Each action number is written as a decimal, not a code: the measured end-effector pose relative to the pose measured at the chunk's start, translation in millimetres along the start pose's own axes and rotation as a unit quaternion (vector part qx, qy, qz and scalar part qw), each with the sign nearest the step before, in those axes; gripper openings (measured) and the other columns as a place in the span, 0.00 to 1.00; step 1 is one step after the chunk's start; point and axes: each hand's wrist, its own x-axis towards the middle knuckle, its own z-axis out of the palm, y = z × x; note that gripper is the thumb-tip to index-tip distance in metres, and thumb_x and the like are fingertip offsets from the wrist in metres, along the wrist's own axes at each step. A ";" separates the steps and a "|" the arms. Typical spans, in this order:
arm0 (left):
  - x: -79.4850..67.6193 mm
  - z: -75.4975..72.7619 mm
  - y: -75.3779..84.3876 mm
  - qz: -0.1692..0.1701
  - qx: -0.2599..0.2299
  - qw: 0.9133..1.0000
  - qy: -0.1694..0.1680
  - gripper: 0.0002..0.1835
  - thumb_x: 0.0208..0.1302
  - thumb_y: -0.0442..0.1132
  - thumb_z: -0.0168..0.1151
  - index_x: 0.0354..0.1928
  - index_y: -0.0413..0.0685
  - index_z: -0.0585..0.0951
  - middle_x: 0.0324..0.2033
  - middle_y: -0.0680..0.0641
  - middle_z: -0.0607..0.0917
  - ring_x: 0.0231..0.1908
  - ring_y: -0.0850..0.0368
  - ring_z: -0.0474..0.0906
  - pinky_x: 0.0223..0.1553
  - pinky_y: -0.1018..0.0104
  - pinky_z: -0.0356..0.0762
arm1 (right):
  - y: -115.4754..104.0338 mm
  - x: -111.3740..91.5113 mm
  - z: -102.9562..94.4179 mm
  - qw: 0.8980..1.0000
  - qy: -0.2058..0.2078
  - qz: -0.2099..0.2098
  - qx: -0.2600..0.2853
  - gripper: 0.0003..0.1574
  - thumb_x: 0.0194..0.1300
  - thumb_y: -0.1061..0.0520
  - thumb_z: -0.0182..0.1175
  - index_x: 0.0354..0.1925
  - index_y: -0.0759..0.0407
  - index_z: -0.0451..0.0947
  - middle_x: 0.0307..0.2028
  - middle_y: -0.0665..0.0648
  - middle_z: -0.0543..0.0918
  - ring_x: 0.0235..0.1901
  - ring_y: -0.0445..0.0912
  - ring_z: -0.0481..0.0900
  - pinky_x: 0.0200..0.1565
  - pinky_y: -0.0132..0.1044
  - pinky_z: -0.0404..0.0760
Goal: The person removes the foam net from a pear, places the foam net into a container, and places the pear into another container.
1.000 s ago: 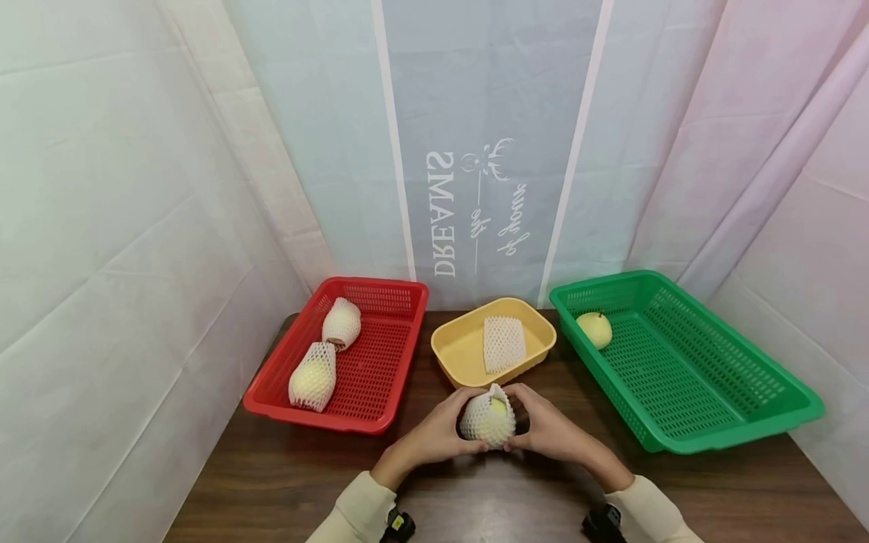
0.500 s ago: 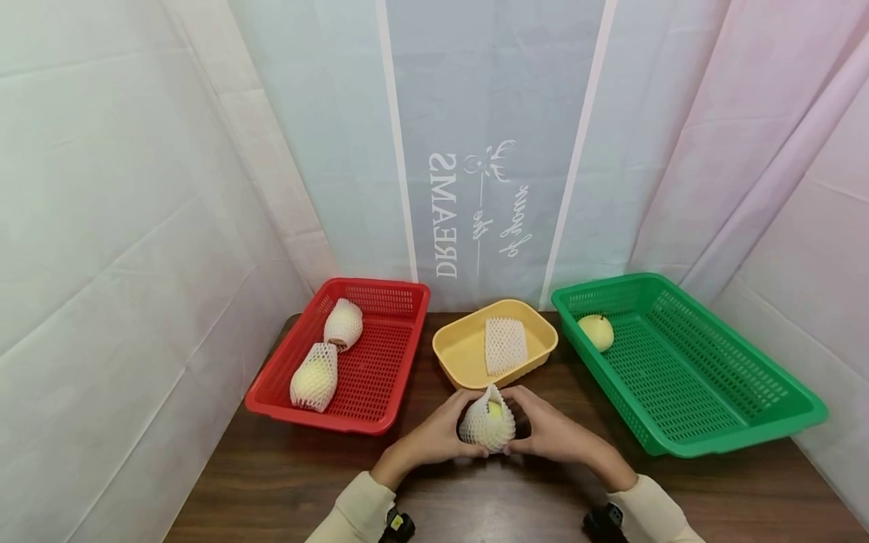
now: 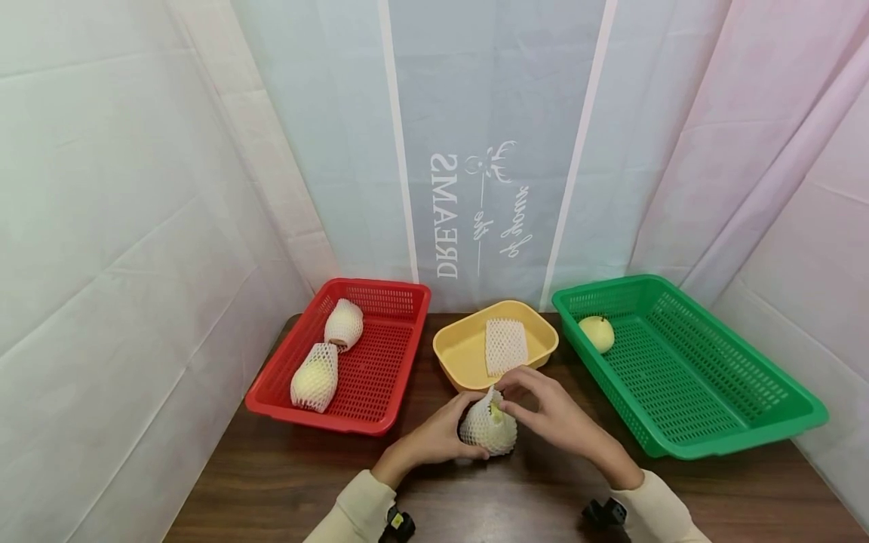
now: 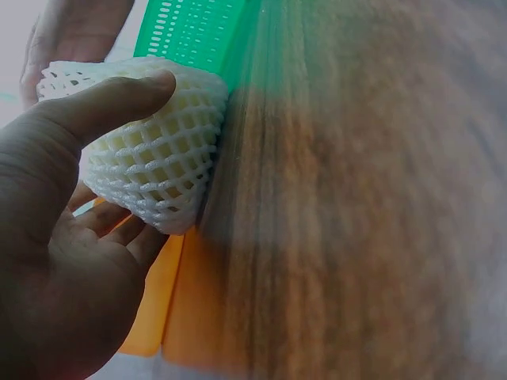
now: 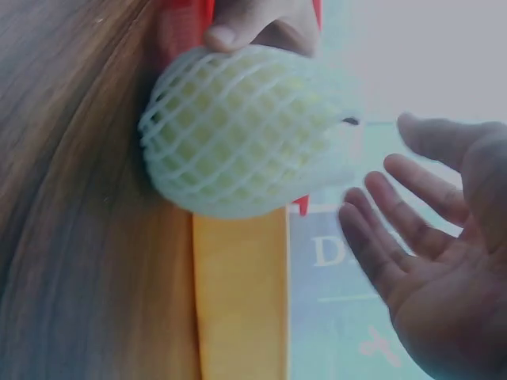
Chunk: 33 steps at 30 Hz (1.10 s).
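A pale yellow-green pear in a white foam net point(image 3: 490, 430) stands on the table in front of the yellow bin. My left hand point(image 3: 437, 434) grips it from the left, thumb on the near side, as the left wrist view shows too. The dark stem pokes out at the net's upper end in the right wrist view. There, my right hand point(image 5: 444, 229) is just off that end, fingers loosely bent and holding nothing. In the head view, the right hand point(image 3: 546, 411) is at the upper right of the net.
Two netted pears lie in the red basket point(image 3: 376, 362) at left. A flat foam net point(image 3: 505, 347) lies in the yellow bin point(image 3: 458, 351). A bare pear point(image 3: 597, 333) sits in the green basket point(image 3: 679, 385) at right. Curtains stand behind and at the sides.
My right hand has left the pear's right side and risen to the net's upper end. My left hand stays around the netted pear.
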 end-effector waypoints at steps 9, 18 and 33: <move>-0.6 -0.8 -1.9 0.009 -0.005 1.000 -0.002 0.49 0.56 0.44 0.85 0.76 0.61 0.66 0.70 0.54 0.75 0.67 0.61 0.73 0.70 0.63 0.72 | -14.9 8.9 2.2 0.997 -0.031 -0.055 -0.036 0.15 0.64 0.71 0.71 0.46 0.58 0.85 0.43 0.52 0.87 0.41 0.43 0.87 0.44 0.38 0.89; -1.3 -2.1 0.3 -0.004 0.002 1.000 -0.003 0.48 0.55 0.44 0.85 0.75 0.57 0.67 0.67 0.52 0.77 0.65 0.62 0.75 0.68 0.64 0.74 | -21.1 10.7 3.6 0.991 -0.072 -0.025 -0.108 0.17 0.63 0.68 0.74 0.48 0.57 0.83 0.46 0.51 0.85 0.44 0.45 0.86 0.47 0.44 0.88; -1.5 0.2 -2.6 -0.019 0.009 1.000 -0.004 0.49 0.55 0.45 0.85 0.76 0.56 0.67 0.68 0.53 0.77 0.66 0.63 0.74 0.69 0.63 0.73 | -18.4 11.7 5.6 0.977 -0.112 0.055 -0.173 0.21 0.58 0.59 0.80 0.47 0.57 0.81 0.45 0.52 0.84 0.43 0.44 0.82 0.45 0.38 0.85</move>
